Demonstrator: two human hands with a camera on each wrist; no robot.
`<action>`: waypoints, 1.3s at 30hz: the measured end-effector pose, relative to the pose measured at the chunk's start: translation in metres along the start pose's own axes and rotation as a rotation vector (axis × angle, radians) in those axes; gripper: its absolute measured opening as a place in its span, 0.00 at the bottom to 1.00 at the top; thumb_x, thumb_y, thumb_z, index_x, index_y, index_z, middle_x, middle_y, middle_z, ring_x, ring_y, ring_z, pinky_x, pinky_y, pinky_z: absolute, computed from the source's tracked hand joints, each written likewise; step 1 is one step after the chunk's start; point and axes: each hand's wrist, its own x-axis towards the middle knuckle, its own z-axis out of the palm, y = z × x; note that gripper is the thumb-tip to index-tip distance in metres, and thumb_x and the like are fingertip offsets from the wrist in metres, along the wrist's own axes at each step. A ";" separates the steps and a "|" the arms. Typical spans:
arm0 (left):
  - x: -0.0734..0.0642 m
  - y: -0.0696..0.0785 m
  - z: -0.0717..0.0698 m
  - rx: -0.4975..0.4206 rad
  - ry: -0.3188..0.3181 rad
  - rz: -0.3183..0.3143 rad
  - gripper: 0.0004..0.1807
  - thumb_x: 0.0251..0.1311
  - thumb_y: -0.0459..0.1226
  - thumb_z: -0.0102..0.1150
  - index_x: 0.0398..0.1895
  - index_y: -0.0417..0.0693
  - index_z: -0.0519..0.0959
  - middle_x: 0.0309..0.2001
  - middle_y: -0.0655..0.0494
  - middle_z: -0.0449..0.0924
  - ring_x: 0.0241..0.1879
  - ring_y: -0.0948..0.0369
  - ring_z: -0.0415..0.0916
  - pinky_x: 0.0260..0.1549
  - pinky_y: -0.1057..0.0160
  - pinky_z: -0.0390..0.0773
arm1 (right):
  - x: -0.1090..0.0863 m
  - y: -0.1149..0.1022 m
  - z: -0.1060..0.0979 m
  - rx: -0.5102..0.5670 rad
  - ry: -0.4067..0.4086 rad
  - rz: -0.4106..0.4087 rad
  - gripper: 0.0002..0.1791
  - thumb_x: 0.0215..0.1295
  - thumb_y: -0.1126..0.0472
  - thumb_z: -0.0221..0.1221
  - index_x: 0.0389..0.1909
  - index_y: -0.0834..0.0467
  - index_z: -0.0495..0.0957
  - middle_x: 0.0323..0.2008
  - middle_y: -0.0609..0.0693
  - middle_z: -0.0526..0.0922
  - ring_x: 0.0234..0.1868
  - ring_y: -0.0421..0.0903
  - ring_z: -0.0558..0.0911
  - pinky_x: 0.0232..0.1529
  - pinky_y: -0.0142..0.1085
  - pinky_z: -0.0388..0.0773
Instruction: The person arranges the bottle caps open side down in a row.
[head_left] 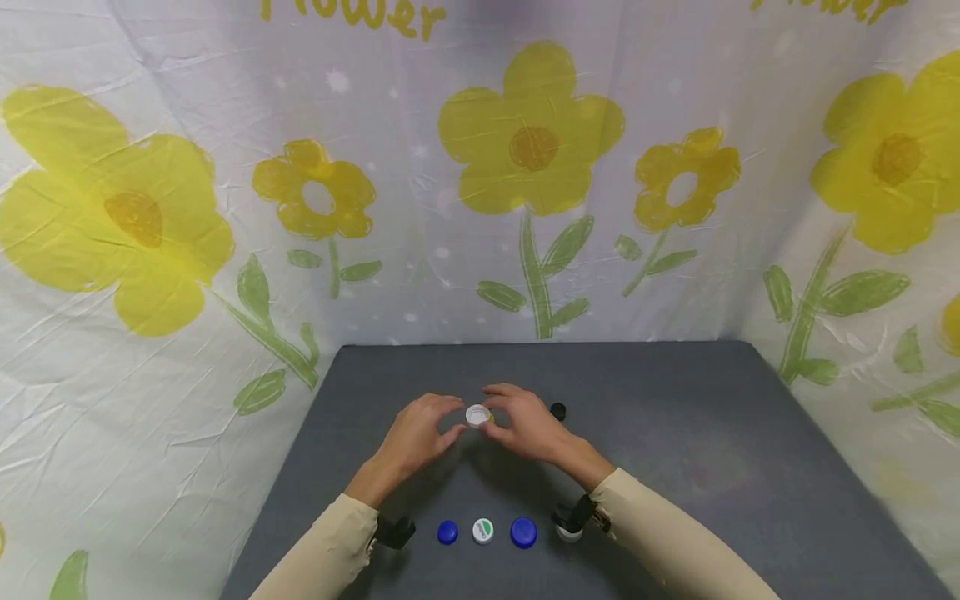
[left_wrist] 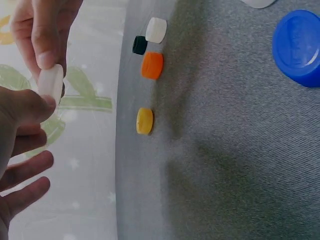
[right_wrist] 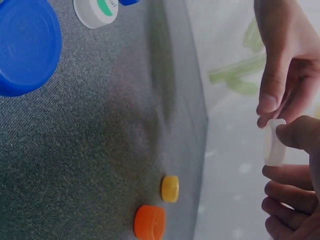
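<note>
A round white bottle cap (head_left: 477, 416) is held up between both hands, its hollow side facing the head camera. My right hand (head_left: 528, 425) pinches its right edge; in the right wrist view the thumb (right_wrist: 295, 134) lies against the cap (right_wrist: 274, 145). My left hand (head_left: 420, 429) is at the cap's left side, fingers loosely spread, tips right at the edge. In the left wrist view its thumb (left_wrist: 35, 106) overlaps the cap (left_wrist: 51, 85). Behind the hands lie a yellow cap (left_wrist: 144, 121) and an orange cap (left_wrist: 152, 65).
Nearer me on the grey table (head_left: 675, 500) stand a small blue cap (head_left: 447, 532), a white cap with green print (head_left: 483, 531), a larger blue cap (head_left: 523, 532) and a white cap (head_left: 569, 536) partly hidden by the right wrist camera. A black cap (head_left: 558, 411) lies farther back.
</note>
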 end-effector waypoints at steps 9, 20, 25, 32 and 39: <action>-0.003 0.006 -0.002 0.021 0.110 0.130 0.21 0.50 0.38 0.77 0.49 0.47 0.86 0.49 0.55 0.87 0.49 0.58 0.82 0.47 0.57 0.83 | -0.002 -0.003 -0.004 0.127 -0.059 0.078 0.15 0.71 0.48 0.59 0.47 0.52 0.86 0.64 0.51 0.78 0.65 0.52 0.77 0.60 0.49 0.76; -0.002 0.010 -0.007 0.023 0.152 0.171 0.16 0.57 0.39 0.73 0.48 0.47 0.87 0.47 0.56 0.88 0.47 0.60 0.82 0.47 0.58 0.83 | -0.005 -0.004 -0.006 0.248 -0.068 0.113 0.17 0.75 0.46 0.53 0.46 0.50 0.86 0.64 0.54 0.78 0.66 0.52 0.77 0.62 0.50 0.75; -0.002 0.010 -0.008 -0.011 0.160 0.137 0.13 0.57 0.37 0.73 0.46 0.47 0.87 0.45 0.57 0.88 0.46 0.60 0.83 0.45 0.58 0.83 | -0.007 -0.004 -0.006 0.265 -0.042 0.129 0.18 0.75 0.44 0.53 0.46 0.50 0.87 0.64 0.54 0.78 0.66 0.52 0.76 0.62 0.50 0.74; -0.002 0.009 -0.008 -0.081 0.139 0.021 0.11 0.57 0.38 0.73 0.43 0.48 0.88 0.41 0.58 0.89 0.44 0.60 0.84 0.43 0.56 0.84 | -0.008 -0.003 -0.006 0.224 0.035 0.101 0.14 0.72 0.47 0.58 0.47 0.50 0.86 0.63 0.50 0.79 0.66 0.52 0.77 0.62 0.51 0.74; -0.003 0.010 -0.007 -0.179 0.107 -0.100 0.08 0.56 0.38 0.74 0.39 0.49 0.89 0.38 0.57 0.89 0.38 0.59 0.86 0.38 0.57 0.84 | -0.009 -0.004 -0.008 0.152 0.098 0.016 0.17 0.66 0.51 0.65 0.52 0.55 0.84 0.63 0.52 0.79 0.65 0.51 0.77 0.60 0.50 0.76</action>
